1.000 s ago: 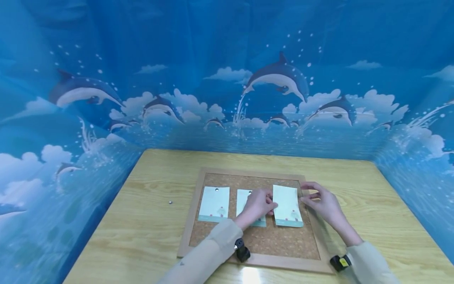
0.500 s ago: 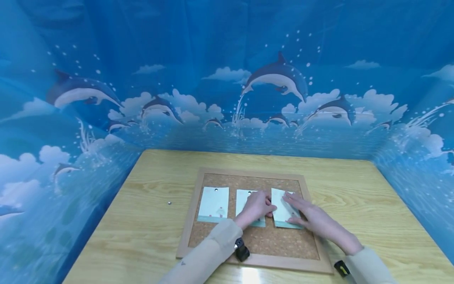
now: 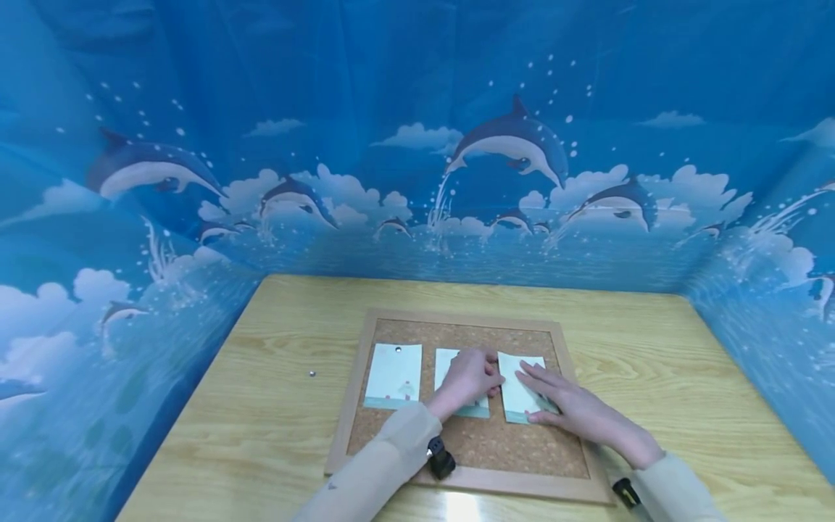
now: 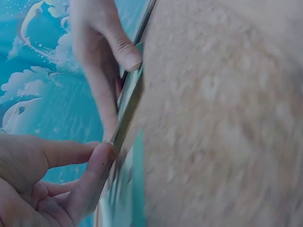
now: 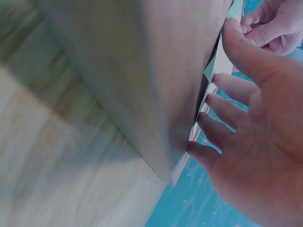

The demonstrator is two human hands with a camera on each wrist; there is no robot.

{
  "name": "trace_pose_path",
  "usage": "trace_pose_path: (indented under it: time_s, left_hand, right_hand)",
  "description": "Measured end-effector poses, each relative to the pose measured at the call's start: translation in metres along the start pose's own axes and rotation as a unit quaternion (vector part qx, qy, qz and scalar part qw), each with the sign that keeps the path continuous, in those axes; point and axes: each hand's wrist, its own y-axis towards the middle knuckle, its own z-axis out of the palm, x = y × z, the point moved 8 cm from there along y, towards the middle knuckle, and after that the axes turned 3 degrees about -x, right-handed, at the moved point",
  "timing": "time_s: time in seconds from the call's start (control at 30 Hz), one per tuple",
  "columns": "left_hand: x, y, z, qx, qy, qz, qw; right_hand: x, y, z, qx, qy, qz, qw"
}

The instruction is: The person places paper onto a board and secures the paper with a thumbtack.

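Note:
A pale sheet of note paper (image 3: 517, 397) with a green lower band lies over the right part of the framed corkboard (image 3: 522, 449). My left hand (image 3: 466, 378) pinches its left edge between thumb and finger; the left wrist view shows this note paper (image 4: 124, 118) nearly edge-on. From the right, my right hand (image 3: 580, 412) rests on the sheet with fingers spread, covering its right side. In the right wrist view the fingertips (image 5: 202, 118) lie along the board's edge and the paper.
Two similar sheets lie on the board: the left sheet (image 3: 391, 373) has a tack (image 3: 399, 349) at its top, and the middle sheet (image 3: 445, 361) is partly behind my left hand. A small shiny tack (image 3: 312, 374) sits on the wooden table (image 3: 274, 420) left of the board.
My right hand has come from beside the sheet's upper right corner onto its face, fingers spreading out. The sheet has shifted slightly down and lies flatter. My left hand keeps its pinch.

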Motion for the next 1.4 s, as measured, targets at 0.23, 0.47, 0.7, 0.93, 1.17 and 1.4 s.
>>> trace_pose_path:
  time_s: [0.23, 0.47, 0.7, 0.93, 1.17, 1.4]
  left_hand:
    - [0.005, -0.002, -0.030, -0.010, -0.024, -0.014, 0.9996]
    - [0.017, -0.014, -0.091, -0.060, -0.062, 0.010, 0.9963]
    - [0.046, -0.035, -0.163, -0.133, -0.100, 0.013, 0.9859]
    - [0.089, -0.058, -0.221, -0.190, -0.049, -0.011, 0.9806]
    - [0.125, -0.078, -0.251, -0.196, 0.103, -0.005, 0.9752]
    - [0.156, -0.089, -0.246, -0.140, 0.169, -0.029, 0.9751]
  right_hand:
    - [0.004, -0.002, -0.001, -0.008, -0.009, -0.007, 1.000]
    - [0.007, -0.004, -0.001, -0.010, -0.016, 0.005, 1.000]
    - [0.006, -0.006, -0.002, -0.016, -0.018, 0.014, 1.000]
    - [0.007, -0.008, -0.001, -0.016, -0.013, 0.021, 1.000]
    - [0.007, -0.006, -0.003, -0.013, -0.014, 0.011, 1.000]
    - [0.005, -0.003, -0.002, 0.016, -0.008, 0.003, 1.000]
